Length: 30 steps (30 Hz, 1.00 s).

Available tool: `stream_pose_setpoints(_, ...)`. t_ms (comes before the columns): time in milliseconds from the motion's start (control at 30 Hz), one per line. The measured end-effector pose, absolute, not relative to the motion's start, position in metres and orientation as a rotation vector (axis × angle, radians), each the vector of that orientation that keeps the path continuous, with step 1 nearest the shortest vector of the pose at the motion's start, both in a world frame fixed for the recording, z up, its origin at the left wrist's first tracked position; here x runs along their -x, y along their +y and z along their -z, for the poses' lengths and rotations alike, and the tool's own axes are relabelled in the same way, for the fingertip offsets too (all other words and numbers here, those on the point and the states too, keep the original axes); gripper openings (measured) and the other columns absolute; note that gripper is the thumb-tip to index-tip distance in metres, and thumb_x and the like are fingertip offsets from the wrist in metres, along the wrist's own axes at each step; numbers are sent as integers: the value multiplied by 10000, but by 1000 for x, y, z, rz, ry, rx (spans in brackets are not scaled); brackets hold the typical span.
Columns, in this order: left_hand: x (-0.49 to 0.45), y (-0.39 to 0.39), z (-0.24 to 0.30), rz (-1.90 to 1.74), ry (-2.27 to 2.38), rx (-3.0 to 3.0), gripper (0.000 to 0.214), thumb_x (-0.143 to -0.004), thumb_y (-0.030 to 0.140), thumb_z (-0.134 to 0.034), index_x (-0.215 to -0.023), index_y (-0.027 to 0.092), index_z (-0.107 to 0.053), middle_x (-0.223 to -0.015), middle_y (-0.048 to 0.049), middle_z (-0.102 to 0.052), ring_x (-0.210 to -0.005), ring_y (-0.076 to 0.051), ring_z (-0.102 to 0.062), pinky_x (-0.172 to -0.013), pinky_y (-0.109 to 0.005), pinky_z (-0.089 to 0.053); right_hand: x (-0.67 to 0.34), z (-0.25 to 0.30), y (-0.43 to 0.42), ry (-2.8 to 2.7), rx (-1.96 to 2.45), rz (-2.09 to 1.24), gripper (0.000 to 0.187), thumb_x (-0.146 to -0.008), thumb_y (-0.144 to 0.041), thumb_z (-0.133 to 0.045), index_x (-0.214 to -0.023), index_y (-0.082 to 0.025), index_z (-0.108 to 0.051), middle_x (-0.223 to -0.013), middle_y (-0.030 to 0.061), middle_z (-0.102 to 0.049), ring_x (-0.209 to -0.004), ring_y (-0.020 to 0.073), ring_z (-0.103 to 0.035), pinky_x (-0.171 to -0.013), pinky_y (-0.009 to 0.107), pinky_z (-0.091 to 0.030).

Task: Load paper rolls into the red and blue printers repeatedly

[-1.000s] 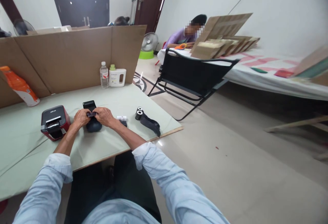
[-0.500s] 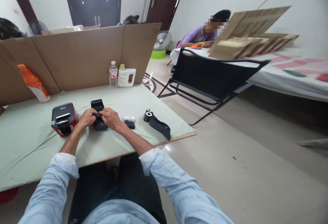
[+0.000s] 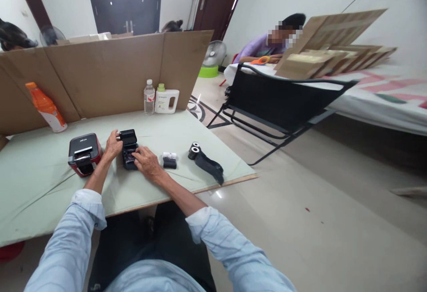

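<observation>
A small black portable printer [image 3: 130, 164] lies on the table with its lid [image 3: 128, 136] raised, dark shiny parts showing in its compartment. My left hand [image 3: 114, 145] is at the left edge of the lid, thumb in front and fingers partly behind, gripping it. My right hand [image 3: 147, 162] reaches over the printer's right side. Its fingers are curled together, with the tips inside the compartment; whatever they hold there is too small to make out. Right of that hand lie a white roll [image 3: 169, 155] and a black roll [image 3: 170, 163].
A red and black printer [image 3: 85, 152] stands left of my hands. Two rolls with a black ribbon strip [image 3: 208, 168] lie near the table's right edge. Bottles [image 3: 149, 98] stand along the cardboard screen [image 3: 110, 76]. Beyond are a black folding chair [image 3: 263, 100] and a seated person [image 3: 256, 49].
My hands were together over the printer, fingers meeting at its middle. The left has moved to the lid's edge, and the right stays at the right side, leaving the compartment partly visible.
</observation>
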State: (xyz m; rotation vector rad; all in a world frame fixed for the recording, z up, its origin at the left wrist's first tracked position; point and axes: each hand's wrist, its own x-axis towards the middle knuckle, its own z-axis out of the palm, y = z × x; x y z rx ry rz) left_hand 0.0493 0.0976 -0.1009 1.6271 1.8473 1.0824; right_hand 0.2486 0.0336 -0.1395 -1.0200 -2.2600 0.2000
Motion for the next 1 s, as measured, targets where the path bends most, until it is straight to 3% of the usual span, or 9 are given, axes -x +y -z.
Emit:
stream_pose_setpoints(333,-31,40,111,-1016,1599,-2092,565,-840,128,-541,-1388,190,-662,-1438,-132,-654,-1294,-281,-650,-1015,-431,-614,-249,151,24,-2227,1013,-164,377,-1004,-157,-559,-1349,-171,-712,-1308,174,-646,-1225,313,-566,-1071,467,-520)
stream_pose_setpoints(533,-20,19,122,-836,1488,-2181,591,-879,239,-622,-1469,226,-614,-1609,-143,-484,-1501,-332,-480,-1161,-515,-528,-252,158,21,-2186,971,-201,337,-1017,-280,-614,-1326,-192,-713,-1326,171,-641,-1248,320,-576,-1103,501,-512)
stream_pose_setpoints(767,-20,12,134,-743,1539,-2214,1032,-724,492,-884,-1608,190,-444,-1674,-221,-387,-1582,-416,-359,-1294,-584,-334,-264,170,37,-2144,1002,-420,949,-859,-425,-839,-1647,-184,-369,-1618,219,-446,-1503,364,-443,-1213,545,-444)
stream_pose_setpoints(1000,-27,8,142,-782,1576,-2235,1000,-765,510,-857,-1622,230,-425,-1684,-193,-405,-1570,-398,-398,-1285,-580,-355,-265,177,44,-2187,996,-467,993,-854,-382,-840,-1679,-250,-305,-1624,204,-472,-1507,352,-466,-1195,571,-445)
